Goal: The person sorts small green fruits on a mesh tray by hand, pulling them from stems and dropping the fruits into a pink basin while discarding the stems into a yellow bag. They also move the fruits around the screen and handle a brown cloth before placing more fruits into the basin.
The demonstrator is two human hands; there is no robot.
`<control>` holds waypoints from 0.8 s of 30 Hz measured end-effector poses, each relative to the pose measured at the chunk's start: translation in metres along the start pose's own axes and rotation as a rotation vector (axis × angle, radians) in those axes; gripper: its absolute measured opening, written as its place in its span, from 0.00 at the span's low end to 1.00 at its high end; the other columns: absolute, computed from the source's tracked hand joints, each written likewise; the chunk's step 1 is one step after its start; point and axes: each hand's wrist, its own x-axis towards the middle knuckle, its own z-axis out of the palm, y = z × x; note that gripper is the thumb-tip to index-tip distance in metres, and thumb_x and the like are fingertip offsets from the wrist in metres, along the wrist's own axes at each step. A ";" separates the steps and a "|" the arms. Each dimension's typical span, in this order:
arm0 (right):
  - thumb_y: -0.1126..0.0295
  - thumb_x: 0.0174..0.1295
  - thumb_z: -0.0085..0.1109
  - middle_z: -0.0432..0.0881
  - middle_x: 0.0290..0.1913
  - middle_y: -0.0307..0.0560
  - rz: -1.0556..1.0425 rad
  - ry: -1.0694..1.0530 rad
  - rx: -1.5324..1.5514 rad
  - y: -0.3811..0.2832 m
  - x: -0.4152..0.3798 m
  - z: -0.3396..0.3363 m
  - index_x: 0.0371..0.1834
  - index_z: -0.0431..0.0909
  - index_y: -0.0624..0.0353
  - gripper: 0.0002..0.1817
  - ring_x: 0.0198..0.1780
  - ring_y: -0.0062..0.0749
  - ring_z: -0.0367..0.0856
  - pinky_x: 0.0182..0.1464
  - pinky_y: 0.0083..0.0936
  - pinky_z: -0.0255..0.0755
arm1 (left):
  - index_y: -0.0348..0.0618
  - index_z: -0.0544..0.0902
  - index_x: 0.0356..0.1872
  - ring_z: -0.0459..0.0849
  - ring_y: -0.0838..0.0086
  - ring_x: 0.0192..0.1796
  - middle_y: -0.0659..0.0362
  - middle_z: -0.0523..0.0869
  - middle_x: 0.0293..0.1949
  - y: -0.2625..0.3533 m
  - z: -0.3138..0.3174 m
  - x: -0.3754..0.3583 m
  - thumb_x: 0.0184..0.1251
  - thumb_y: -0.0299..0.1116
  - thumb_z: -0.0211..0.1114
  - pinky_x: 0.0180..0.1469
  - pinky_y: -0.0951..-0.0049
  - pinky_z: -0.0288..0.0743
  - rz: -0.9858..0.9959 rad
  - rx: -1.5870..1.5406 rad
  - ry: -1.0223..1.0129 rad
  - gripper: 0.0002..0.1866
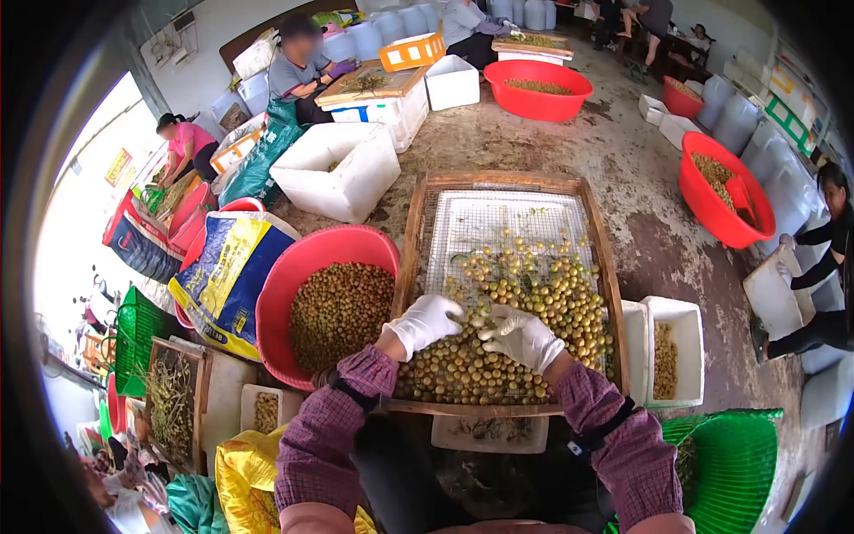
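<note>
Both my hands wear white gloves and work low over a wood-framed wire mesh screen. Small round yellow-green fruits cover its near and right parts, while bare mesh shows at the far end. My left hand reaches in from the left edge, its fingers drawn together at the fruits. Close beside it, my right hand has its thumb and fingers curled in a pinch among the fruits. Whatever sits between the fingertips of either hand is too small to make out. A few leaf or stem bits lie between the hands.
A red tub of similar fruits stands left of the screen. At right are a white foam box holding fruits and a green basket. Another foam box sits beyond the tub. Several people work farther off.
</note>
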 end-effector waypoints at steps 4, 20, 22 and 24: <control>0.69 0.64 0.54 0.80 0.46 0.51 -0.033 -0.005 0.122 0.015 0.016 -0.004 0.53 0.71 0.65 0.17 0.47 0.40 0.80 0.48 0.37 0.76 | 0.40 0.85 0.44 0.87 0.68 0.36 0.49 0.87 0.36 0.042 -0.007 -0.013 0.54 0.38 0.71 0.42 0.73 0.78 0.224 -0.075 0.068 0.18; 0.63 0.68 0.52 0.76 0.26 0.33 -0.134 0.456 -0.809 -0.025 0.021 -0.005 0.40 0.81 0.63 0.14 0.21 0.18 0.66 0.23 0.20 0.62 | 0.53 0.86 0.39 0.84 0.61 0.43 0.58 0.85 0.39 -0.021 0.026 -0.023 0.56 0.31 0.66 0.47 0.66 0.76 0.234 0.429 0.117 0.09; 0.67 0.66 0.56 0.81 0.28 0.40 -0.239 0.437 -1.042 -0.014 0.042 -0.017 0.42 0.83 0.60 0.10 0.25 0.22 0.74 0.30 0.21 0.70 | 0.54 0.86 0.40 0.84 0.61 0.40 0.59 0.84 0.36 -0.022 0.028 -0.022 0.58 0.35 0.65 0.43 0.64 0.77 0.336 0.506 0.146 0.09; 0.67 0.65 0.57 0.82 0.29 0.40 -0.327 0.438 -1.228 -0.009 0.061 -0.021 0.43 0.83 0.59 0.09 0.25 0.23 0.75 0.31 0.21 0.72 | 0.55 0.86 0.40 0.84 0.62 0.39 0.60 0.83 0.35 -0.018 0.032 -0.022 0.59 0.37 0.65 0.41 0.64 0.77 0.353 0.568 0.163 0.09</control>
